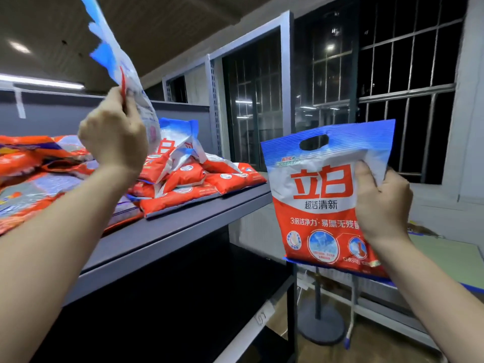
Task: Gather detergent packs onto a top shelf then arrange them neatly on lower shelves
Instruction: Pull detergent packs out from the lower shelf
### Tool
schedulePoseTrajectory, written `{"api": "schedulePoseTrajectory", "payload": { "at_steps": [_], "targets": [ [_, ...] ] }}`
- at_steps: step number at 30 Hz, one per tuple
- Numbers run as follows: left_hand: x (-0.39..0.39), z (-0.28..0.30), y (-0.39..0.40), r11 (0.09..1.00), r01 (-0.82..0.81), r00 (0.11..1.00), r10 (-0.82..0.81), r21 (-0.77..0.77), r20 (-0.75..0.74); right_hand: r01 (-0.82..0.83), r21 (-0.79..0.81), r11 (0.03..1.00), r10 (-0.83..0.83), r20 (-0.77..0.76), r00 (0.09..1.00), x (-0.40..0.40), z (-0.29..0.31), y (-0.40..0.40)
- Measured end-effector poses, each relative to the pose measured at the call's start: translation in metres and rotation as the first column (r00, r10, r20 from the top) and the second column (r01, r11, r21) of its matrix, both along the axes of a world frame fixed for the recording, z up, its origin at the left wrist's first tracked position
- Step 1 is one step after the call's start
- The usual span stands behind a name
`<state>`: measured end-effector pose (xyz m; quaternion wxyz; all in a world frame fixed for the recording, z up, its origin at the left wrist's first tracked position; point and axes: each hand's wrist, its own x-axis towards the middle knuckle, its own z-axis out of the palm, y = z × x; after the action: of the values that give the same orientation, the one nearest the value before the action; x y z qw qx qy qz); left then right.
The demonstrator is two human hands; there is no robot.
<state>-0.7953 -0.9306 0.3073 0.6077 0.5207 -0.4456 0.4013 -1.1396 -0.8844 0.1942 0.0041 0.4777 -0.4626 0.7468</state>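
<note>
**2 packs in hand at the grey shelving**

Grey metal shelving fills the left of your view, with barred dark windows (392, 82) behind it. Nearest to you, your right hand (381, 203) is clamped on the upper right corner of a detergent pack (317, 203), thumb on the printed front and the other fingers hidden behind it. That pack hangs upright in the air to the right of the shelving, clear of it, red and white with a blue top strip and a cut-out handle. Your left hand (114, 136) is closed around the lower part of a second pack (123, 64), raised above the top shelf (183, 226) and tilted, its blue edge pointing up and left. Just beyond that hand, a loose pile of packs (183, 176) lies flat and overlapping on the top shelf, spreading to the left edge of view. Below, the lower shelves (262, 318) sit dark. Farther right, a round-based stand (320, 327) rests on the floor.
</note>
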Motion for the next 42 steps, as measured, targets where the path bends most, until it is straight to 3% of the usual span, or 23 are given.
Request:
{"api": "schedulePoseTrajectory", "payload": {
  "at_steps": [5,7,9,11,16,21,24,26,27,28,29,30,34,37,40,42],
  "targets": [
    [0.016,0.011,-0.074,0.982,-0.187,0.942,0.176,0.011,0.285,-0.065,-0.03,0.997,0.066,0.03,0.997,-0.01,0.023,-0.057],
    [0.023,0.004,-0.106,0.953,-0.282,0.884,0.213,0.112,0.415,-0.115,-0.047,0.992,0.117,0.045,0.992,-0.012,0.039,-0.079],
    [0.027,-0.01,-0.136,0.89,-0.318,0.864,0.13,0.328,0.486,-0.167,-0.052,0.985,0.17,0.06,0.984,-0.012,0.054,-0.101],
    [0.025,-0.025,-0.157,0.793,-0.32,0.877,0.04,0.519,0.479,-0.196,-0.044,0.98,0.199,0.067,0.978,-0.01,0.066,-0.126],
    [0.022,-0.02,-0.178,0.706,-0.324,0.906,0.038,0.63,0.423,-0.189,-0.099,0.977,0.196,0.064,0.979,0.014,0.098,-0.19],
    [0.039,-0.018,-0.187,0.66,-0.349,0.917,0.094,0.666,0.388,-0.119,-0.393,0.912,0.198,0.168,0.966,0.067,0.134,-0.243],
    [0.05,-0.018,-0.19,0.657,-0.285,0.948,0.088,0.698,0.305,-0.065,-0.509,0.859,0.148,0.124,0.981,0.119,0.14,-0.271],
    [0.054,-0.019,-0.19,0.658,-0.269,0.955,0.088,0.704,0.282,-0.311,-0.374,0.874,0.282,-0.13,0.951,0.151,0.13,-0.297],
    [0.054,-0.019,-0.19,0.657,-0.27,0.956,0.095,0.704,0.278,-0.48,-0.178,0.859,0.414,-0.309,0.856,0.165,0.121,-0.31],
    [0.054,-0.019,-0.19,0.65,-0.277,0.955,0.103,0.708,0.278,-0.532,0.083,0.843,0.505,-0.463,0.728,0.176,0.108,-0.323],
    [0.053,-0.018,-0.19,0.638,-0.287,0.952,0.108,0.714,0.286,-0.457,0.267,0.848,0.518,-0.597,0.613,0.184,0.096,-0.333],
    [0.053,-0.018,-0.191,0.622,-0.306,0.946,0.112,0.721,0.305,-0.376,0.348,0.859,0.508,-0.678,0.531,0.19,0.087,-0.342],
    [0.045,-0.016,-0.196,0.506,-0.43,0.901,0.193,0.748,0.388,-0.325,0.445,0.834,0.55,-0.714,0.434,0.197,0.087,-0.347],
    [0.035,-0.017,-0.2,0.465,-0.477,0.879,0.247,0.746,0.408,-0.293,0.433,0.853,0.518,-0.773,0.366,0.196,0.086,-0.345],
    [0.03,-0.025,-0.195,0.481,-0.509,0.861,0.285,0.713,0.422,-0.341,0.344,0.875,0.463,-0.801,0.38,0.19,0.073,-0.339],
    [0.03,-0.032,-0.187,0.549,-0.444,0.895,0.299,0.708,0.33,-0.325,0.279,0.904,0.4,-0.82,0.409,0.185,0.067,-0.338]
  ]
}}
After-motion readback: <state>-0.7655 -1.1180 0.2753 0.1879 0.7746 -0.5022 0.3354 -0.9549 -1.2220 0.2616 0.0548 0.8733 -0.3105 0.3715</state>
